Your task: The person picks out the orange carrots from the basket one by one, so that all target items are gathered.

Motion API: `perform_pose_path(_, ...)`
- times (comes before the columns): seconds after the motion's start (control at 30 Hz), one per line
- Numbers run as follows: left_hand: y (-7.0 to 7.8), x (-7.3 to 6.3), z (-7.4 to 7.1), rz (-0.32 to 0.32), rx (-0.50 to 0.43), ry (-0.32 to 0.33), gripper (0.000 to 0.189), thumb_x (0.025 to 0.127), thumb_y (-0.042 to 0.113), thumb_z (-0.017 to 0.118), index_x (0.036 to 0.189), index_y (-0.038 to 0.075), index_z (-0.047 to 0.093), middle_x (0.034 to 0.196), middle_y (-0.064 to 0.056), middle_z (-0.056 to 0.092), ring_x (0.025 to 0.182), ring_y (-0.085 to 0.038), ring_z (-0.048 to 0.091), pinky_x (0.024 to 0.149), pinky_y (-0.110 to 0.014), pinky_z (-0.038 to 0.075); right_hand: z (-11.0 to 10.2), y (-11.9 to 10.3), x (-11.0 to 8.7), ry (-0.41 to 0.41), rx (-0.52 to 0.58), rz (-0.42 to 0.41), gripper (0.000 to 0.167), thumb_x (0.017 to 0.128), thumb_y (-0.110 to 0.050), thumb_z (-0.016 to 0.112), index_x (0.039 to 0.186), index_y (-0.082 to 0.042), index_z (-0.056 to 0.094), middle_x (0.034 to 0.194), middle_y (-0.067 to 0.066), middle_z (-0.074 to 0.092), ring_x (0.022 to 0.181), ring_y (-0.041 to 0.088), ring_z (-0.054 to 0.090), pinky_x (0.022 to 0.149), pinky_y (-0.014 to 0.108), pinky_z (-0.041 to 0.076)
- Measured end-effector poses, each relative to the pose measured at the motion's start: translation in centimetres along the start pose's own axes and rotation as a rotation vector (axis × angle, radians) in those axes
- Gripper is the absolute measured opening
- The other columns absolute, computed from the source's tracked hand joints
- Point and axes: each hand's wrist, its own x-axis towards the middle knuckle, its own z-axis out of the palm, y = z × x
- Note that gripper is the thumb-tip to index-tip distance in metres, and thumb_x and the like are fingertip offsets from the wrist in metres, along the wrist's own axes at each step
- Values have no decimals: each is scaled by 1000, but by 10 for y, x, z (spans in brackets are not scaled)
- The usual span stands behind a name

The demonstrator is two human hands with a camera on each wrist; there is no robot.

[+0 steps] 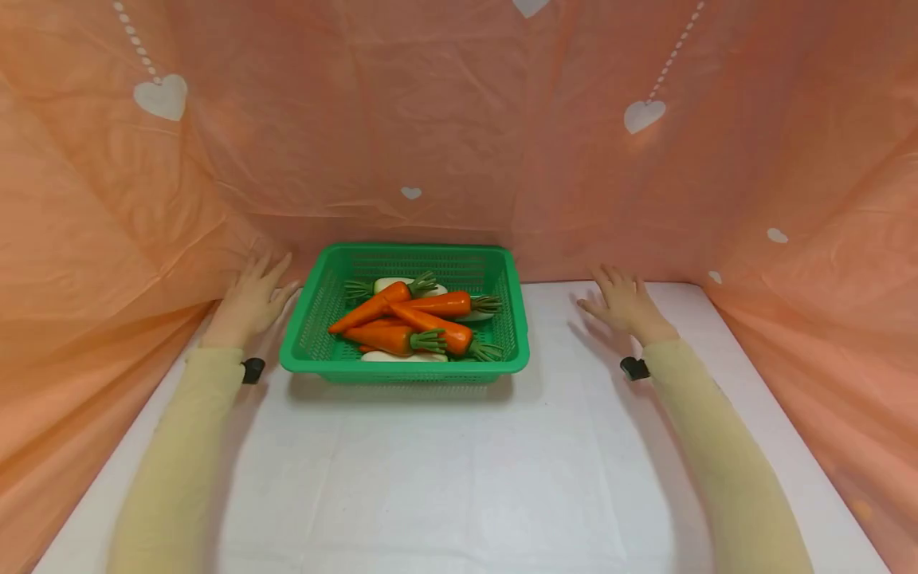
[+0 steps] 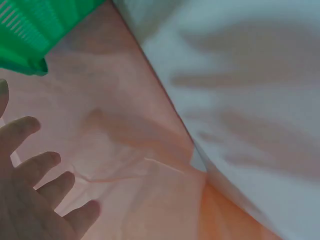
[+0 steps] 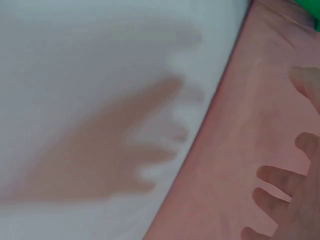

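Observation:
A green plastic basket (image 1: 402, 367) stands at the back of the white table, left of centre. Several orange carrots (image 1: 430, 304) with green stems lie piled in it, over white radishes (image 1: 405, 356) that are partly hidden. Just left of the basket, my left hand (image 1: 253, 301) hovers with its fingers spread and nothing in them. My right hand (image 1: 625, 304) is some way right of the basket, also spread and holding nothing. In the left wrist view the basket's corner (image 2: 30, 65) shows above my fingers (image 2: 55, 190).
An orange-pink cloth (image 1: 445, 119) with white hearts hangs behind the table and along both sides. The white table surface (image 1: 459, 470) stretches from the basket toward me. Each wrist carries a small black device (image 1: 634, 368), and both hands cast shadows.

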Motion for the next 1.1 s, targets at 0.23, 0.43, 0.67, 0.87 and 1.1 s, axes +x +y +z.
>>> perform_pose_path(0.23, 7, 5, -12, 53, -254, 44, 57, 102, 29, 46, 142, -10, 33, 145, -35, 26, 129, -55, 26, 101, -66, 23, -19, 0, 4, 17, 230, -21, 78, 95, -36, 58, 152, -1, 17, 145, 31, 30, 129, 48, 32, 103, 62, 24)
perform_pose_path(0.43, 10, 2, -18, 24, -409, -85, 62, 101, 26, 50, 147, -8, 26, 141, -34, 33, 119, -52, 42, 93, -60, 38, -34, -10, 6, 31, 498, 29, 76, 96, -36, 57, 152, -4, 16, 140, 28, 39, 127, 45, 38, 103, 56, 31)
perform_pose_path(0.67, 11, -5, -16, -30, -567, -236, 66, 99, 25, 55, 148, -6, 22, 136, -33, 40, 112, -42, 54, 81, -43, 53, -52, -34, 7, 4, 715, 17, 63, 99, -31, 53, 150, -5, 26, 141, 23, 40, 126, 39, 41, 99, 56, 35)
perform_pose_path(0.87, 15, -11, -17, -49, -620, -272, 66, 96, 23, 61, 146, -5, 29, 131, -31, 46, 95, -20, 64, 78, -40, 54, -59, -58, 12, 2, 874, -23, 55, 99, -22, 55, 146, -1, 35, 140, 23, 42, 123, 37, 45, 100, 53, 37)
perform_pose_path(1.1, 18, -16, -15, -64, -688, -311, 70, 94, 20, 64, 148, -3, 26, 130, -28, 45, 90, -11, 61, 74, -31, 54, -57, -86, 18, -63, 978, -110, 49, 100, -21, 52, 144, -2, 38, 139, 21, 42, 123, 37, 46, 101, 51, 36)
